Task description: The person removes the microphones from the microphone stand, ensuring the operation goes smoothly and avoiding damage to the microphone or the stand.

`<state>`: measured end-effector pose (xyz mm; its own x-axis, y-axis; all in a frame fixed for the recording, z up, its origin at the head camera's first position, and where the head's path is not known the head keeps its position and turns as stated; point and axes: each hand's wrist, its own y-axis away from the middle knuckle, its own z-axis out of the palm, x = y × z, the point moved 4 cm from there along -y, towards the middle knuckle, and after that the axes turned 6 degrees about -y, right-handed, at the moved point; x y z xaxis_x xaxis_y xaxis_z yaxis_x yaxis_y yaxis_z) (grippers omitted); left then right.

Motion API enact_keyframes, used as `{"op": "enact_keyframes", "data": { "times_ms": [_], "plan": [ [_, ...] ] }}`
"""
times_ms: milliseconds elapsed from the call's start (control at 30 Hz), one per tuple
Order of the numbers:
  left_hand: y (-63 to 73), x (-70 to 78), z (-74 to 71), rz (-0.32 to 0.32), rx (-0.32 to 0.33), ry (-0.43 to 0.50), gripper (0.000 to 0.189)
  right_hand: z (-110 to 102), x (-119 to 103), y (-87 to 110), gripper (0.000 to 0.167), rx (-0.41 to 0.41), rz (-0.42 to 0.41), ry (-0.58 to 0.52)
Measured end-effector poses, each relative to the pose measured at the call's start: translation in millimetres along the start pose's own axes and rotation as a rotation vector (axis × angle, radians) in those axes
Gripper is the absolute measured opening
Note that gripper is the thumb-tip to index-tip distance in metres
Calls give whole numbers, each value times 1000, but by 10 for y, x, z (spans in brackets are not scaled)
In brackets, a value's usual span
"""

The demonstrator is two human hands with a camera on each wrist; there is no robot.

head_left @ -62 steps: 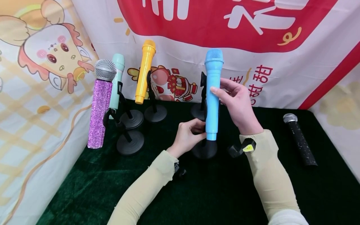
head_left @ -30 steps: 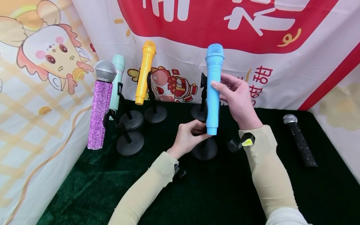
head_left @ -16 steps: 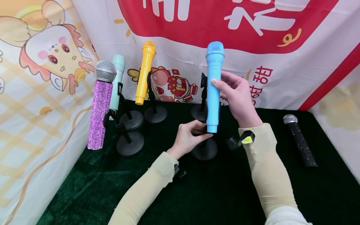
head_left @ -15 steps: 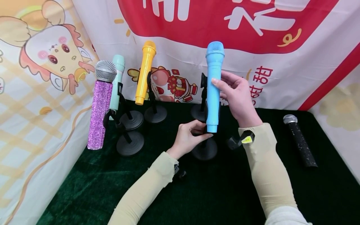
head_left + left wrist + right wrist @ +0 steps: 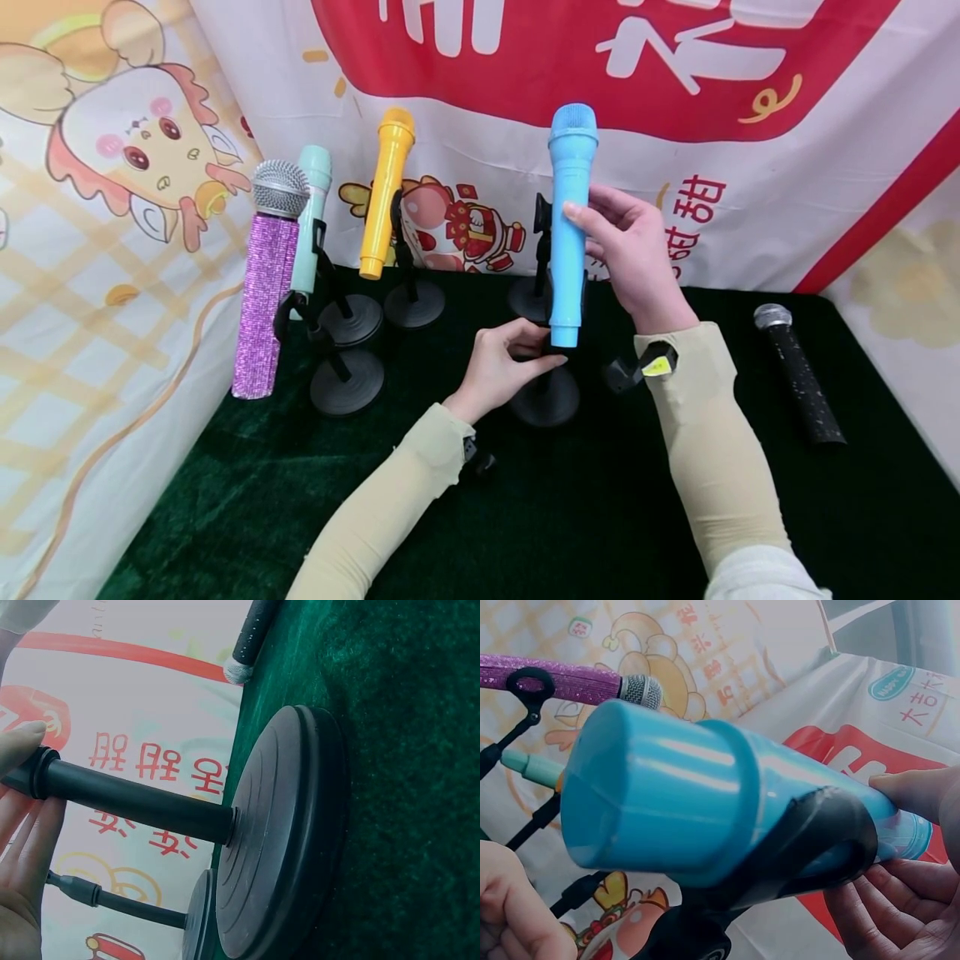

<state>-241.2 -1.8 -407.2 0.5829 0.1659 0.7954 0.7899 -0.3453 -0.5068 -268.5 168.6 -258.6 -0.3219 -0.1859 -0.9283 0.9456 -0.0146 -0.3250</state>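
Note:
My right hand (image 5: 637, 258) grips a light blue microphone (image 5: 572, 167) between thumb and fingers, head end up. In the right wrist view the black clip (image 5: 832, 832) of a stand wraps round the microphone's handle. Below it, my left hand (image 5: 495, 367) pinches that stand near the top of its pole. The left wrist view shows the thumb and fingers at the collar of the black pole (image 5: 142, 799), above the round base (image 5: 277, 832), which sits on the green cloth. In the head view the microphone hides most of the clip.
At the left, purple glittery (image 5: 266, 300), mint green (image 5: 307, 242) and yellow (image 5: 387, 192) microphones sit in black stands. Another stand (image 5: 528, 296) without a microphone is behind the blue one. A black microphone (image 5: 802, 375) lies on the green cloth (image 5: 525, 517) at right. Printed banners hang behind.
The blue microphone and my right hand have moved steadily upward, baring more of the stand below. My left hand has stayed at the pole, its thumb slightly farther right.

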Motion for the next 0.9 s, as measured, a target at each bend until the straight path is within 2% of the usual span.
{"op": "enact_keyframes", "data": {
  "times_ms": [500, 900],
  "plan": [
    [-3, -5, -13, -6, 8, -4, 24, 10, -23, -46, 46, 0, 11, -26],
    [8, -20, 2, -19, -10, 8, 27, 3, -41, -93, 47, 15, 21, -24]
  ]
}}
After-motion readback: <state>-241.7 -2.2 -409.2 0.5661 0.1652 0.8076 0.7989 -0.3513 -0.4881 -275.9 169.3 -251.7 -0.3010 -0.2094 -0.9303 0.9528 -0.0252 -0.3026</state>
